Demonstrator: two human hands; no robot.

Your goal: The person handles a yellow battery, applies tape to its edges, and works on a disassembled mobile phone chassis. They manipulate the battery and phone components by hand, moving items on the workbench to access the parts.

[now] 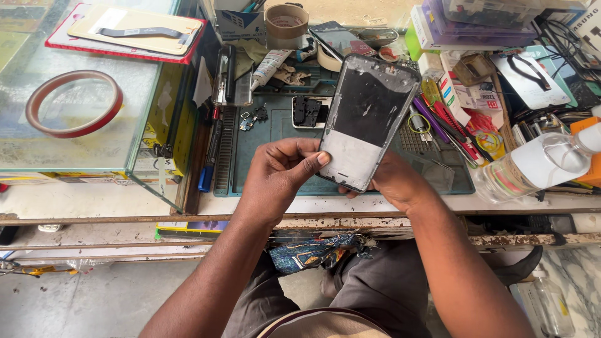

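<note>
I hold a stripped phone frame upright over a teal work mat; its inside faces me, black above and pale grey below. My left hand grips its lower left edge, thumb pressed on the side. My right hand supports it from behind and below, mostly hidden by the frame. Small black phone parts lie on a white tray on the mat behind my left hand.
A glass counter at left carries a red tape ring and a flat phone panel. A clear bottle lies at right. Tools, tubes, tape rolls and boxes crowd the back and right of the bench.
</note>
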